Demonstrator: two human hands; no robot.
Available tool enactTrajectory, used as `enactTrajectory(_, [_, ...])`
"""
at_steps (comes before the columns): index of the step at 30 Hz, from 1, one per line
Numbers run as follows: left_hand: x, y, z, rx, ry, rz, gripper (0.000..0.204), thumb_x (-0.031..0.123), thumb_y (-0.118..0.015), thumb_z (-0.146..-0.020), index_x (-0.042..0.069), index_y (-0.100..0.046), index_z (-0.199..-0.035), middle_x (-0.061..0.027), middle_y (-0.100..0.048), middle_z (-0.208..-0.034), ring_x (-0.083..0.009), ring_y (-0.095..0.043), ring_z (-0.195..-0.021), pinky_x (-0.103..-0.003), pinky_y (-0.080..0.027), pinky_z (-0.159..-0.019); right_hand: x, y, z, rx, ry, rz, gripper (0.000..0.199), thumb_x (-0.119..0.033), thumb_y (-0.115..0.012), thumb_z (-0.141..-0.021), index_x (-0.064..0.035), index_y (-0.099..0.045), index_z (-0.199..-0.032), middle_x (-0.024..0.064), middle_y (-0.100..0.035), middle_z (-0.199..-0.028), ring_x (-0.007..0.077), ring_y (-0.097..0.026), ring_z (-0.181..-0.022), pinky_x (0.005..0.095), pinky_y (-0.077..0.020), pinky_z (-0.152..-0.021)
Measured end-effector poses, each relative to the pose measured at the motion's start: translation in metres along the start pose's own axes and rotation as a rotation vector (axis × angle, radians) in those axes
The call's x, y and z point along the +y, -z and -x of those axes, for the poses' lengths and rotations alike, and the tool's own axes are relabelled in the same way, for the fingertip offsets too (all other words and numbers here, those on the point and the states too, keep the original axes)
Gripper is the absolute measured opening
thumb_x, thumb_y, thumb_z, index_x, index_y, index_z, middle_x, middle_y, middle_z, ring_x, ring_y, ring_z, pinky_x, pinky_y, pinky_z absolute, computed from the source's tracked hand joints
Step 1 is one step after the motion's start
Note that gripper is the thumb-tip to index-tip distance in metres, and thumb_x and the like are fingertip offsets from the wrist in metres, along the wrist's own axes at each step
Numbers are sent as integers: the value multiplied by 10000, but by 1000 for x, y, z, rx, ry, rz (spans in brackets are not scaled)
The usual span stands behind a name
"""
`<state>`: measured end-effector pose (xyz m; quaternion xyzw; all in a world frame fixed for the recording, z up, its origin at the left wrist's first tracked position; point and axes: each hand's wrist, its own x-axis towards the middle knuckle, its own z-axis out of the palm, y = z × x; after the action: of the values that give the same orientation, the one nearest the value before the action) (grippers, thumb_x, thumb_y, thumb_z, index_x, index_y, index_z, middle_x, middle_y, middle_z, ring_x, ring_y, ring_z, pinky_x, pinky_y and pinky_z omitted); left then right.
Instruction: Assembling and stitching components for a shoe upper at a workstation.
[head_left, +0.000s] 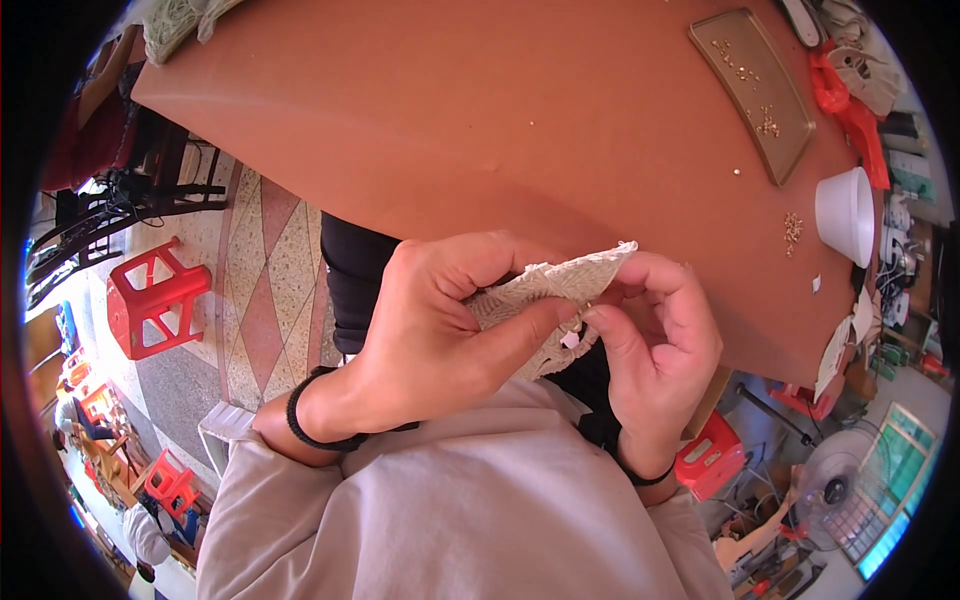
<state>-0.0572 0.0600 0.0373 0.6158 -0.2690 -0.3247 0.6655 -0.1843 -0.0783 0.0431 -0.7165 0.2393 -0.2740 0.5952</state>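
Note:
A beige piece of knitted fabric (543, 286) with a pale, ragged upper edge is held up between both hands, just off the near edge of the brown table. My left hand (440, 330) is closed on it, the thumb pressed flat along its front and the fingers behind. At the fabric's right side my right hand (660, 345) pinches thumb and forefinger together at its edge. Whatever small thing may sit in that pinch is too small to make out. A small pale spot (570, 340) shows below the thumbs.
On the brown table (480, 110), a tray (755, 100) with small gold beads lies at the far right. Near it are a loose pile of beads (793, 233) and a white bowl (845, 215). A red stool (160, 298) stands on the floor at left; a fan (835, 488) is at lower right.

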Motion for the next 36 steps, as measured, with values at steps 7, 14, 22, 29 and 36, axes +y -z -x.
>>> enactTrajectory(7, [-3, 0, 3, 6, 32, 13, 99, -18, -793, -904, -29, -793, -1003, -38, -765, -817, -43, -671, -774, -245, -535, -661, 7, 10, 1, -113, 94, 150, 147, 56, -831, -848, 31, -739, -961, 128, -762, -907, 215, -719, -782, 308, -559, -703])
enactTrajectory(14, [1, 0, 1, 13, -38, -1, 113, -42, -774, -903, -34, -791, -1015, -52, -780, -837, -54, -693, -785, -246, -554, -684, 7, 10, 1, -110, 96, 153, 163, 70, -846, -819, 28, -745, -940, 140, -765, -895, 243, -745, -817, 344, -599, -775])
enactTrajectory(22, [7, 0, 2, -2, -20, -61, 133, -55, -761, -908, -34, -788, -1037, -62, -791, -878, -69, -712, -797, -250, -562, -695, 3, 7, 1, -82, 47, 94, 181, 49, -865, -816, 38, -750, -955, 143, -767, -907, 236, -750, -843, 444, -615, -993])
enactTrajectory(29, [7, 4, 2, -68, -51, -40, 171, -78, -785, -898, -55, -781, -1068, -124, -826, -1015, -125, -770, -939, -274, -606, -829, 11, 11, 0, -129, 106, 74, 174, 85, -847, -821, 41, -761, -966, 141, -761, -904, 218, -737, -822, 411, -619, -966])
enactTrajectory(36, [10, 3, 1, -53, -41, -129, 178, -90, -778, -886, -53, -783, -1061, -135, -827, -1022, -135, -780, -938, -279, -615, -831, 14, 5, 2, -103, 119, 85, 167, 132, -819, -822, 41, -755, -946, 136, -748, -877, 209, -721, -792, 389, -620, -941])
